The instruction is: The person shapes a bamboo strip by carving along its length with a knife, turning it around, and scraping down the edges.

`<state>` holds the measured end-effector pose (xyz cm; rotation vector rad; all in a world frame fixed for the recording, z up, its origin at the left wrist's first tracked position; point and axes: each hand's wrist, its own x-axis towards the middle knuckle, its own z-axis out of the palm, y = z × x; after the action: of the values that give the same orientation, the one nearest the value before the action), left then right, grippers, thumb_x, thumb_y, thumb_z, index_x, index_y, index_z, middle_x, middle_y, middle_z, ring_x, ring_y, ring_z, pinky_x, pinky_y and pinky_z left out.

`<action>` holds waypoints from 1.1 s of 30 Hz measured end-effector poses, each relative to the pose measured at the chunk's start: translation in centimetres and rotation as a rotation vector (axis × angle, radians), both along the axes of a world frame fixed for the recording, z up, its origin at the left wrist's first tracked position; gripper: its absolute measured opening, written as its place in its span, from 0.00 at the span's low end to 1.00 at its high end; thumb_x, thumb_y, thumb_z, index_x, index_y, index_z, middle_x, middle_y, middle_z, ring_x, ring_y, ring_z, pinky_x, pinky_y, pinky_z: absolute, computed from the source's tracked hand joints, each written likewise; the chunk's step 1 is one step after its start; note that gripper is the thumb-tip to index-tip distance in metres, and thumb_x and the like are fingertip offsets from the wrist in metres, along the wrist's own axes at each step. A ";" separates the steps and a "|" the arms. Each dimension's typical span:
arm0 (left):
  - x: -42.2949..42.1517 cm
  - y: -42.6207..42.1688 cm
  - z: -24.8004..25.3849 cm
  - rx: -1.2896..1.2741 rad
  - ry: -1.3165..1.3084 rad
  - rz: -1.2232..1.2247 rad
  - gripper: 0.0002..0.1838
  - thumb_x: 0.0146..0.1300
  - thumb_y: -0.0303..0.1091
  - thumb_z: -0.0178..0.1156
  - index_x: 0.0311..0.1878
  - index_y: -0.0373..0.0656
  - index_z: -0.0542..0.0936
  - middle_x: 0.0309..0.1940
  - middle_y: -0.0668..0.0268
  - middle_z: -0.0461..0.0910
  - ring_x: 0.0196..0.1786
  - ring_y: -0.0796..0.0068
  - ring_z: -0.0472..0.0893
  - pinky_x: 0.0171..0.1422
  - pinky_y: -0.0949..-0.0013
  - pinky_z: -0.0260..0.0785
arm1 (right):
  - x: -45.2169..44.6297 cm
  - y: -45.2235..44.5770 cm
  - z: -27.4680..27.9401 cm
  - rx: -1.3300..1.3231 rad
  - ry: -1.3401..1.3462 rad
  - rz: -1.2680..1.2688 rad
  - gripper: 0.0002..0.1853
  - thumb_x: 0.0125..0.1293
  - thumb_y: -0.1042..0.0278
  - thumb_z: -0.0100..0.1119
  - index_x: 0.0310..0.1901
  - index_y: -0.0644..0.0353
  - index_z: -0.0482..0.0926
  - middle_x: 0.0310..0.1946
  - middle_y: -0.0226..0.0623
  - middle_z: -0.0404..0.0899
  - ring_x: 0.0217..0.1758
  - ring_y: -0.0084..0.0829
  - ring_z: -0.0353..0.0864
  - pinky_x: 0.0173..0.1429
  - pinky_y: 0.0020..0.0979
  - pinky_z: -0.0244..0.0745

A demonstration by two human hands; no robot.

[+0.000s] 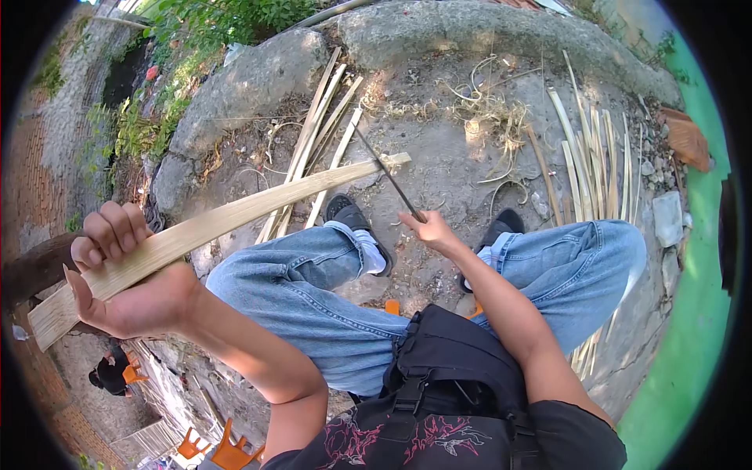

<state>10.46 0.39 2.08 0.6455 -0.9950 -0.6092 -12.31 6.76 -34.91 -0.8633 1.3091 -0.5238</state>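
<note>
My left hand (141, 282) is wrapped round the near end of a long, flat bamboo strip (227, 219), which slants up and away to the right. A knife with a long, thin dark blade (392, 178) is gripped in my right hand (431, 233). Its blade crosses the strip close to the far end; whether the edge bites into it I cannot tell. Below the strip, by my foot, several split bamboo pieces (301, 160) lie on the ground.
More thin bamboo strips (595, 168) lie in a bundle at the right. Curly shavings (493, 117) litter the ground near a stone kerb (509, 35). A green wall (705, 258) stands at the right. Behind on the left are a person (112, 372) and orange chairs (231, 450).
</note>
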 end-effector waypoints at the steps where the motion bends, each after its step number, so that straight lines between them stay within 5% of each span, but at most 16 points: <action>1: 1.4 0.4 -0.5 0.001 -0.043 -0.095 0.14 0.61 0.43 0.50 0.26 0.46 0.64 0.23 0.65 0.58 0.30 0.71 0.59 0.36 0.66 0.54 | -0.2 -0.1 0.2 0.014 0.020 0.045 0.26 0.56 0.44 0.68 0.21 0.62 0.77 0.18 0.30 0.75 0.22 0.25 0.70 0.30 0.35 0.67; 4: -0.4 0.3 -1.3 -0.034 -0.023 0.100 0.14 0.62 0.44 0.49 0.28 0.43 0.67 0.26 0.62 0.64 0.33 0.68 0.64 0.41 0.63 0.58 | -0.3 -0.3 -0.2 0.041 0.159 0.110 0.24 0.54 0.44 0.70 0.24 0.62 0.80 0.21 0.32 0.79 0.24 0.25 0.74 0.31 0.34 0.68; 8: -1.4 0.1 -3.1 0.040 0.023 0.043 0.12 0.61 0.42 0.52 0.30 0.43 0.69 0.26 0.63 0.66 0.35 0.64 0.67 0.45 0.60 0.60 | -0.2 -0.7 -0.4 -0.041 0.362 0.184 0.24 0.51 0.46 0.70 0.25 0.64 0.80 0.23 0.45 0.80 0.28 0.39 0.80 0.36 0.39 0.72; 11: -2.3 0.2 -3.2 0.133 0.017 0.016 0.16 0.65 0.44 0.47 0.24 0.48 0.60 0.19 0.69 0.59 0.24 0.76 0.58 0.29 0.70 0.50 | 0.1 -0.6 1.4 -0.177 0.471 0.195 0.25 0.52 0.46 0.70 0.24 0.66 0.78 0.22 0.50 0.79 0.30 0.45 0.81 0.38 0.42 0.73; 13: -3.0 0.1 -3.5 0.155 0.039 0.098 0.21 0.67 0.44 0.45 0.20 0.52 0.52 0.14 0.75 0.48 0.18 0.82 0.46 0.22 0.72 0.35 | 0.3 -0.4 1.6 -0.200 0.476 0.191 0.23 0.52 0.49 0.69 0.23 0.66 0.78 0.21 0.49 0.79 0.28 0.45 0.81 0.37 0.42 0.74; 20: -3.8 0.4 -3.4 0.178 0.051 0.114 0.22 0.69 0.44 0.43 0.19 0.53 0.50 0.12 0.75 0.46 0.15 0.83 0.44 0.20 0.73 0.33 | 2.2 0.1 8.2 -0.297 0.276 0.114 0.15 0.50 0.60 0.63 0.23 0.67 0.76 0.17 0.47 0.77 0.21 0.42 0.78 0.30 0.39 0.71; 24: -3.6 0.4 -3.4 0.191 0.067 0.136 0.23 0.69 0.43 0.43 0.18 0.53 0.50 0.11 0.74 0.46 0.14 0.83 0.44 0.19 0.74 0.33 | 2.9 0.4 12.0 -0.351 0.132 0.094 0.17 0.50 0.59 0.66 0.23 0.67 0.77 0.16 0.46 0.76 0.19 0.39 0.76 0.29 0.38 0.69; 33: -3.2 0.3 -3.7 0.176 0.080 0.116 0.23 0.69 0.43 0.44 0.17 0.53 0.52 0.11 0.74 0.47 0.13 0.83 0.45 0.18 0.75 0.35 | 2.9 0.2 12.3 -0.334 0.109 0.136 0.17 0.56 0.59 0.63 0.23 0.68 0.76 0.14 0.43 0.74 0.17 0.33 0.67 0.26 0.37 0.65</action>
<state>7.29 0.69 -1.63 0.8222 -0.8290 -0.6194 -9.46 6.93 -22.63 -1.2635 1.2693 -0.6033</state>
